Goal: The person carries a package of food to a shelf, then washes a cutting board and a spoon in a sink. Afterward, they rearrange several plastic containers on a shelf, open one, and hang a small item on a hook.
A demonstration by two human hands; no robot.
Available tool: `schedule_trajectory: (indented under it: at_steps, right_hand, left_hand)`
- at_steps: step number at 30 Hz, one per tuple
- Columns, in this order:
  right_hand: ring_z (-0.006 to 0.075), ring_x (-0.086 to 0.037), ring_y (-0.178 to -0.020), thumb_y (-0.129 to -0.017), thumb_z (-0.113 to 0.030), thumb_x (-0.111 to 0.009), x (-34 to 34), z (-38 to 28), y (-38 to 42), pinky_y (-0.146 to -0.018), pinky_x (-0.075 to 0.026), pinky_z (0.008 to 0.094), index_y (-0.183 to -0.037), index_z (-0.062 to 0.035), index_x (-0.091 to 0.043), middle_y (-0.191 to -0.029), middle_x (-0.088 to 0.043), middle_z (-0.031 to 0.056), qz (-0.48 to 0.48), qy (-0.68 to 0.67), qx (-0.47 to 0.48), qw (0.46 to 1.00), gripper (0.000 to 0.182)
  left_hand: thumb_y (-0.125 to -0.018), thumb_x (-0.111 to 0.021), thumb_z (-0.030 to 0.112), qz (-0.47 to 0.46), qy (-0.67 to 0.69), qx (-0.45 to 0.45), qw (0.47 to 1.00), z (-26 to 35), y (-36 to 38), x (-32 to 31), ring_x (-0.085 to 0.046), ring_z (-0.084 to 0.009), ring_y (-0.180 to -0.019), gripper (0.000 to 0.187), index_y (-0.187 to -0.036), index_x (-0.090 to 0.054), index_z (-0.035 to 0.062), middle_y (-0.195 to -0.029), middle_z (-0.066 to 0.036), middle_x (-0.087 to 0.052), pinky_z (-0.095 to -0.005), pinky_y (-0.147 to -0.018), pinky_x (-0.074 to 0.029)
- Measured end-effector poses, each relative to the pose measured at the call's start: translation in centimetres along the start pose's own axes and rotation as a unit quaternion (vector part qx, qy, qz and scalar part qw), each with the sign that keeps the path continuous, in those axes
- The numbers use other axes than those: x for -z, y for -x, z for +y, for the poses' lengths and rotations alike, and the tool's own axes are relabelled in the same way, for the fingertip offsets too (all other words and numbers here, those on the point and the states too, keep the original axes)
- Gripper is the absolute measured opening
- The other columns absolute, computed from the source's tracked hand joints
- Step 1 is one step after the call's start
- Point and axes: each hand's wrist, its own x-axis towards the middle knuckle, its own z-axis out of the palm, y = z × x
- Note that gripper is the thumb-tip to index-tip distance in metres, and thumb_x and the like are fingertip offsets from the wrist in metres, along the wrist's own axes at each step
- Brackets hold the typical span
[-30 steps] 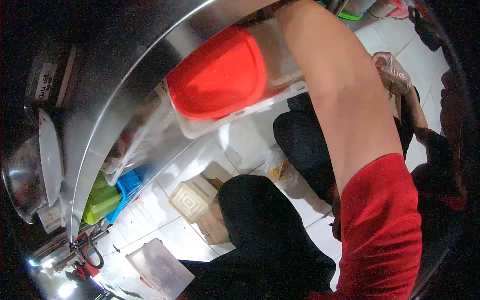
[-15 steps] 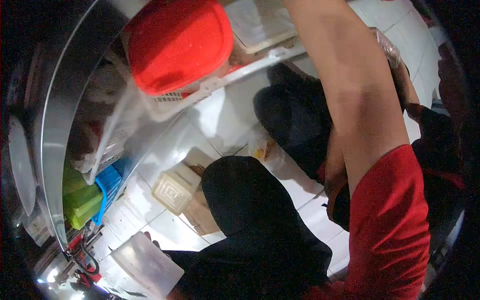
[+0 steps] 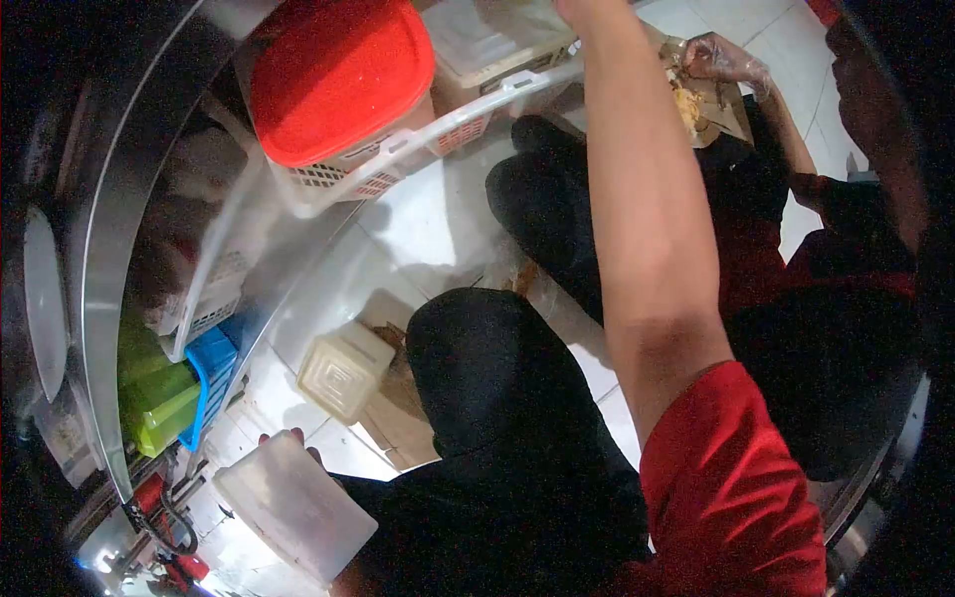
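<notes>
My left hand (image 3: 314,456) holds a translucent white container (image 3: 296,505) at the lower left; its fingertips show past the container's upper edge. My right arm, in a red sleeve, stretches up to the top edge. Only a small part of my right hand (image 3: 577,8) shows there, beside a clear-lidded container (image 3: 497,35), and its fingers are cut off. Left of it, a container with a red lid (image 3: 343,80) sits in a white basket (image 3: 398,159). A cream container (image 3: 346,373) stands by brown cardboard (image 3: 398,423) on the tiled floor.
A co-worker's plastic-gloved hand (image 3: 721,60) is over food on brown paper (image 3: 726,104) at the upper right. A blue basket (image 3: 211,373) and green container (image 3: 164,413) stand at the left, by a curved metal edge (image 3: 95,298). Dark-clothed legs are in the middle.
My right arm has swung left and its hand is nearer the clear-lidded container. The co-worker's gloved hand and the food have come into sight. My left hand still holds the container.
</notes>
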Motion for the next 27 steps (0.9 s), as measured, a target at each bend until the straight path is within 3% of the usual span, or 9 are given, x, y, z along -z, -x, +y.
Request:
schedule_trajectory:
  at_steps: [1, 2, 5, 9, 14, 17, 22, 24, 27]
  right_hand:
    - [0.0145, -0.052, -0.059, -0.099, -0.02, -0.049, 0.3, -0.2, 0.9, -0.051, -0.043, 0.0307, -0.091, -0.0027, -0.049, -0.067, -0.049, 0.0035, -0.016, -0.026, 0.006, 1.0, 0.019]
    - [0.0145, -0.052, -0.059, -0.099, -0.02, -0.049, 0.6, -0.1, 1.5, -0.051, -0.043, 0.0307, -0.091, -0.0027, -0.049, -0.067, -0.049, 0.0035, -0.017, -0.025, 0.01, 1.0, 0.019]
    - [0.0111, -0.05, -0.059, -0.101, -0.025, -0.047, 1.6, 0.3, 3.1, -0.053, -0.042, 0.0281, -0.088, -0.0043, -0.046, -0.07, -0.049, 0.0023, -0.016, 0.043, 0.057, 0.997, 0.025]
    - [0.0111, -0.051, -0.062, -0.101, -0.025, -0.046, 2.5, -0.1, 4.7, -0.056, -0.044, 0.0275, -0.092, -0.0043, -0.046, -0.073, -0.049, 0.002, -0.02, 0.055, 0.06, 0.997, 0.023]
    - [0.0159, -0.054, -0.064, -0.101, -0.027, -0.044, 2.5, 0.8, 5.1, -0.061, -0.045, 0.0319, -0.096, -0.0011, -0.052, -0.074, -0.053, 0.0054, -0.02, 0.083, 0.057, 0.995, 0.028]
    - [0.0168, -0.061, -0.076, -0.093, -0.033, -0.06, 2.6, 2.1, 4.6, -0.069, -0.054, 0.0364, -0.1, -0.0003, -0.059, -0.089, -0.065, 0.013, -0.01, 0.072, 0.064, 0.995, 0.034]
    - [0.0246, -0.055, -0.084, -0.097, -0.037, -0.052, 3.0, 2.0, 5.2, -0.08, -0.044, 0.0362, -0.099, -0.0018, -0.051, -0.09, -0.061, 0.0134, 0.076, 0.271, 0.128, 0.951, 0.035]
    - [0.0258, -0.054, -0.085, -0.097, -0.04, -0.05, 3.1, 0.5, 5.4, -0.081, -0.044, 0.0372, -0.099, -0.0019, -0.05, -0.094, -0.06, 0.0161, 0.031, 0.246, 0.118, 0.962, 0.038]
    - [0.0249, -0.055, -0.087, -0.099, -0.038, -0.049, 3.6, 2.9, 4.4, -0.08, -0.045, 0.0376, -0.104, -0.0019, -0.049, -0.097, -0.058, 0.0172, 0.024, 0.246, 0.129, 0.96, 0.037]
  left_hand:
    - [-0.096, -0.053, 0.032, 0.059, -0.291, -0.038, 0.954, -0.4, -0.4, 1.5, -0.053, -0.035, -0.112, 0.065, -0.148, -0.024, 0.0053, -0.148, -0.023, -0.032, -0.0465, -0.074, -0.057]
    - [-0.097, -0.051, 0.032, 0.116, -0.555, -0.072, 0.82, -0.7, -0.6, 1.7, -0.054, -0.0325, -0.112, 0.062, -0.146, -0.026, 0.0048, -0.146, -0.021, -0.038, -0.0418, -0.078, -0.056]
    - [-0.099, -0.047, 0.029, 0.223, -0.365, -0.092, 0.899, -1.9, -1.1, -1.7, -0.056, -0.027, -0.11, 0.053, -0.144, -0.033, 0.0054, -0.138, -0.016, -0.049, -0.0319, -0.088, -0.05]
    - [-0.1, -0.045, 0.027, 0.171, -0.22, -0.075, 0.958, -1.3, -0.3, -5.0, -0.055, -0.0264, -0.112, 0.049, -0.142, -0.036, 0.0048, -0.134, -0.016, -0.052, -0.0331, -0.099, -0.043]
    - [-0.067, -0.066, 0.051, -0.027, -0.022, 0.012, 0.999, -1.2, -2.0, -8.5, -0.053, -0.0354, -0.115, 0.103, -0.148, -0.025, 0.0014, -0.13, -0.019, -0.051, -0.0467, -0.099, -0.045]
    - [-0.057, -0.07, 0.046, -0.081, -0.031, 0.071, 0.994, -1.8, -4.3, -12.1, -0.051, -0.038, -0.119, 0.114, -0.149, -0.02, 0.0007, -0.132, -0.021, -0.05, -0.0495, -0.102, -0.043]
    - [-0.061, -0.065, 0.034, -0.224, -0.034, 0.107, 0.968, -4.7, -11.6, -13.2, -0.056, -0.0344, -0.113, 0.094, -0.141, -0.035, -0.0041, -0.127, -0.022, -0.054, -0.0454, -0.1, -0.045]
    - [-0.067, -0.061, 0.033, -0.134, -0.072, 0.118, 0.981, -6.2, -15.6, -9.9, -0.058, -0.0326, -0.11, 0.076, -0.132, -0.045, -0.0032, -0.122, -0.02, -0.057, -0.0448, -0.097, -0.046]
    - [-0.072, -0.057, 0.032, -0.133, -0.035, 0.113, 0.984, -7.5, -15.8, -17.3, -0.058, -0.0315, -0.109, 0.066, -0.128, -0.048, -0.002, -0.119, -0.018, -0.059, -0.0443, -0.096, -0.047]
